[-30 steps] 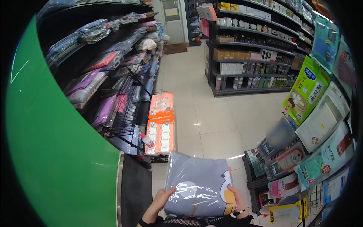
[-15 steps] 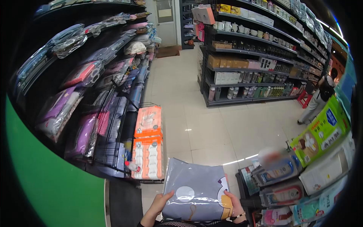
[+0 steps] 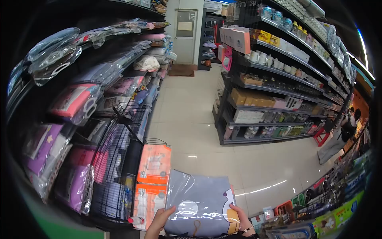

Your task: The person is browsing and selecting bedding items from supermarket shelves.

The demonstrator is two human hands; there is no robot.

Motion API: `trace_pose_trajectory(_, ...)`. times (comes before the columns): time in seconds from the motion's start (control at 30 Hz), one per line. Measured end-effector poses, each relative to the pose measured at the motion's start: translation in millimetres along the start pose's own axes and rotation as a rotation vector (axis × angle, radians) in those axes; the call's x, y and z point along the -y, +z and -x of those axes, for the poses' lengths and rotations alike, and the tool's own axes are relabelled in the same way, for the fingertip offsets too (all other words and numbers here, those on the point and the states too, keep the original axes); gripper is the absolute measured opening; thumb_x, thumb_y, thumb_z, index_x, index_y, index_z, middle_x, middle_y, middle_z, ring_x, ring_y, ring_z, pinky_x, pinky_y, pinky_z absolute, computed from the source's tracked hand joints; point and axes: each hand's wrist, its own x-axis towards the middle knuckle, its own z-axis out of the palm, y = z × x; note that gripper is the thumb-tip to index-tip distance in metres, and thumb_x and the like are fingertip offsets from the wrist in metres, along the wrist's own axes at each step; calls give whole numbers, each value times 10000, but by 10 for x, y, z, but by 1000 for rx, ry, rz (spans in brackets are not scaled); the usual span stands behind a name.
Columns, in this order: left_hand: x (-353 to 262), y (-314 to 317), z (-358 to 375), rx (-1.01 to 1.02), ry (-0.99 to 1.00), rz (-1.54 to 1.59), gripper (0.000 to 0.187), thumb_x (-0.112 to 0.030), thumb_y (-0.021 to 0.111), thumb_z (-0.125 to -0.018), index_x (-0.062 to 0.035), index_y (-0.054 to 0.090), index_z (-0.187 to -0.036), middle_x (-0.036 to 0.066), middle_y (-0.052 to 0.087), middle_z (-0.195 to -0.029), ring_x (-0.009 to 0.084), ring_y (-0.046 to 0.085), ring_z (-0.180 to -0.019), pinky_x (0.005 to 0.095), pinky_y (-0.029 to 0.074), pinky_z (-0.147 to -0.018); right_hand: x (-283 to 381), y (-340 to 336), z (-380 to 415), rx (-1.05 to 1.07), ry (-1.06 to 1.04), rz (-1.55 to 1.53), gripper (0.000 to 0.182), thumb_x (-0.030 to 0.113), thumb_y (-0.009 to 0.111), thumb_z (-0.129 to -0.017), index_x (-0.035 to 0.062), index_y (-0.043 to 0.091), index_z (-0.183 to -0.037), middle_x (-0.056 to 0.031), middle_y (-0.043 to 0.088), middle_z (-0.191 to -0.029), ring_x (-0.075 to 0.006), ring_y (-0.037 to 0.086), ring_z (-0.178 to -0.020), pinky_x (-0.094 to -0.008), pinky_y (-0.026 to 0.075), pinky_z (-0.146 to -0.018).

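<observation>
A flat grey package in clear plastic, printed with a pale circle and a white and orange figure, is held level before my body. My left hand grips its left edge with the thumb on top. At the right edge, my right hand holds it the same way, a beaded bracelet at the wrist. The fingers beneath the package are hidden. Just beyond its left side stand orange and white packs, stacked on one another.
Shelves of bagged textiles line the left, with a black wire basket in front. Shelving with mugs and bottles stands right of the tiled aisle. A door closes the far end. A person stands at far right.
The view has tilted up and moved forward, so the shelves and door sit lower and the green panel has mostly left the frame. Both hands keep hold of the package.
</observation>
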Motion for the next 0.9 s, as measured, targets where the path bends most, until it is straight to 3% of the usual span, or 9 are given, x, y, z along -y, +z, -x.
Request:
trace_pose_trajectory(0.23, -619, 89, -1126, -114, -46, -68, 476, -302, 608, -795, 79, 533, -1071, 130, 615, -938, 185, 599, -814, 274, 466, -698, 827, 457, -1104, -66, 71, 100, 139, 183, 570, -818, 47, 559, -841, -69, 618, -711, -171, 603, -552, -278, 505, -465)
trace_pose_trajectory(0.3, -910, 202, -1566, -119, -20, -52, 466, -294, 605, -796, 80, 536, -1066, 128, 617, -936, 183, 600, -811, 272, 466, -696, 1051, 723, -1233, -170, -84, 325, 373, 319, 618, -770, 46, 583, -1021, -66, 611, -925, -160, 578, -812, -264, 463, -703)
trace_pose_trajectory(0.37, -1211, 376, -1978, -111, 4, -26, 444, -277, 600, -800, 80, 542, -1057, 125, 619, -933, 179, 601, -806, 268, 467, -691, 1514, 755, -1768, -200, -30, 340, 396, 260, 639, -758, 21, 561, -1065, -71, 597, -965, -155, 551, -875, -279, 434, -782)
trace_pose_trajectory(0.43, -1638, 595, -2305, -118, 15, -27, 433, -269, 598, -801, 80, 546, -1052, 123, 621, -932, 177, 602, -803, 266, 467, -689, 1977, 669, -2523, 65, 124, 38, 131, 183, 567, -819, 52, 557, -829, -64, 610, -698, -175, 596, -545, -288, 506, -470)
trace_pose_trajectory(0.5, -2200, 934, -2590, -82, 33, 23, 431, -262, 607, -801, 78, 545, -1058, 109, 618, -906, 170, 592, -790, 273, 470, -664, 2442, 779, -2915, -31, 122, 41, 132, 184, 573, -812, 56, 551, -830, -60, 599, -694, -184, 590, -546, -302, 507, -481)
trace_pose_trajectory(0.57, -2612, 1178, -2919, -140, 66, -63, 446, -272, 602, -806, 93, 541, -1056, 116, 616, -912, 171, 592, -803, 278, 475, -669, 2776, 919, -3168, -88, -173, 153, 150, 192, 569, -809, 52, 544, -860, -63, 597, -711, -198, 594, -566, -314, 513, -501)
trace_pose_trajectory(0.67, -3001, 1359, -3571, -90, 25, -110, 470, -299, 609, -798, 102, 546, -1035, 124, 614, -904, 165, 590, -794, 268, 469, -657, 3451, 1495, -3213, 3, 53, -42, 173, 195, 563, -809, 48, 537, -896, -72, 604, -739, -202, 602, -590, -315, 514, -507)
trace_pose_trajectory(0.77, -3291, 1448, -3988, -147, -90, -245, 510, -341, 620, -783, 102, 549, -1027, 124, 609, -910, 158, 586, -785, 253, 457, -644, 3762, 1588, -3583, 22, 84, -40, 170, 196, 552, -814, 51, 534, -902, -78, 606, -740, -199, 605, -595, -313, 512, -502)
trace_pose_trajectory(0.9, -3677, 1484, -4543, -92, -25, -137, 554, -397, 617, -770, 100, 558, -1005, 96, 599, -859, 128, 556, -743, 244, 428, -612, 4196, 1965, -4090, 11, 66, -42, 136, 178, 548, -817, 53, 545, -868, -71, 612, -727, -192, 606, -577, -307, 509, -484)
